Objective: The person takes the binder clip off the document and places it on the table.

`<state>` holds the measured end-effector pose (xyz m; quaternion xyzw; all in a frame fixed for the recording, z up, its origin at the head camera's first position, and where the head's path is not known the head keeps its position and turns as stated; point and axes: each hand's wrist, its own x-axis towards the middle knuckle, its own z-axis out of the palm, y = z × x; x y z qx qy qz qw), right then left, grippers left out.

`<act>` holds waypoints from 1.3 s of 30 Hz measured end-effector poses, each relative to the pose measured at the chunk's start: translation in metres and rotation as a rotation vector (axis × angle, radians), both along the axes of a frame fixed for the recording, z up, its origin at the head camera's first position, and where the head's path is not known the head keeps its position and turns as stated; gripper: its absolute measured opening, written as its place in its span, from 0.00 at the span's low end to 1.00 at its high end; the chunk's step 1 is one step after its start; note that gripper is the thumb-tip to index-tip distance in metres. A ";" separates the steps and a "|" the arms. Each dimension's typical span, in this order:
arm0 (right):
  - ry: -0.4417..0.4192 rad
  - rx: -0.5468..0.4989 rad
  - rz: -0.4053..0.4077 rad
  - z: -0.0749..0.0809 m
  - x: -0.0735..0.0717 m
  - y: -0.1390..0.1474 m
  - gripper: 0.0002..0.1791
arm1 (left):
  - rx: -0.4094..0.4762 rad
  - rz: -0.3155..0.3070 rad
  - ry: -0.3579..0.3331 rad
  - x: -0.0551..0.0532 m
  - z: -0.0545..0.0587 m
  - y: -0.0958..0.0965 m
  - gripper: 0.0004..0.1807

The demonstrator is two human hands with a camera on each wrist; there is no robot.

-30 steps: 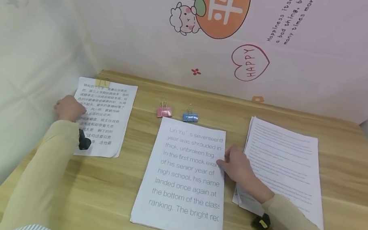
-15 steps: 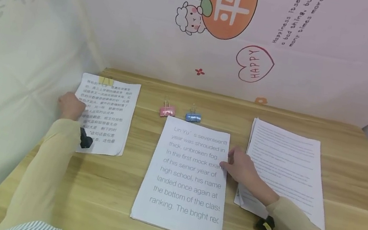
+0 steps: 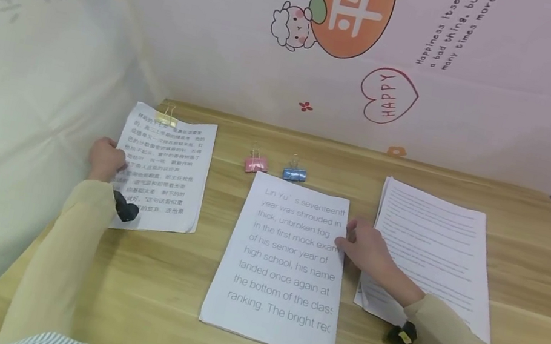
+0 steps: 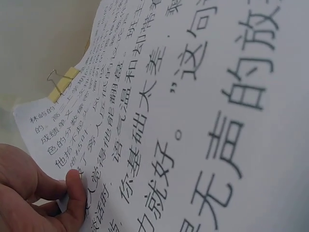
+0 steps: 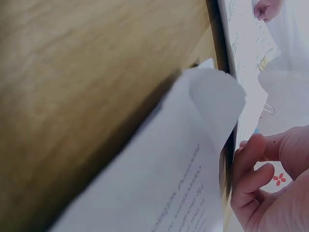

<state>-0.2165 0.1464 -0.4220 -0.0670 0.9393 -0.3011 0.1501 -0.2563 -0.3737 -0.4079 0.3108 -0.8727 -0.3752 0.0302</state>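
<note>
In the head view my left hand point(image 3: 106, 159) grips the left edge of a stack of paper point(image 3: 169, 178) with Chinese print. That edge is raised off the table, and the left wrist view shows thumb and finger pinching it. A yellow binder clip point(image 3: 167, 118) is fixed on the stack's top edge. At the middle, my right hand point(image 3: 369, 251) pinches the right edge of a second stack of paper point(image 3: 279, 277) with large English print. Curled fingers and thumb of this hand appear in the right wrist view; the exact contact is partly hidden.
Behind the middle stack stand a pink binder clip point(image 3: 257, 162) and a blue binder clip point(image 3: 294, 172). A third paper stack point(image 3: 429, 242) with small print lies at the right, under the right forearm. A printed cloth wall point(image 3: 249, 69) borders the wooden table point(image 3: 150, 285).
The left stack's left edge and clipped top have risen, and more of its print shows beside the left hand. My right hand stays at the middle stack's edge. The head view has shifted slightly.
</note>
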 end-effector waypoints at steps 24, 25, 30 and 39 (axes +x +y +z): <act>-0.029 -0.063 0.151 0.004 -0.007 -0.042 0.20 | 0.204 -0.065 -0.081 0.043 -0.011 0.000 0.28; -0.040 -0.062 0.151 0.004 -0.006 -0.045 0.20 | 0.199 -0.069 -0.079 0.044 -0.012 0.000 0.29; -0.071 -0.092 0.161 0.003 -0.007 -0.061 0.19 | 0.195 -0.091 -0.063 0.053 -0.012 0.005 0.31; -0.161 -0.173 0.161 0.006 -0.009 -0.092 0.18 | 0.246 -0.096 -0.021 0.057 -0.017 0.017 0.30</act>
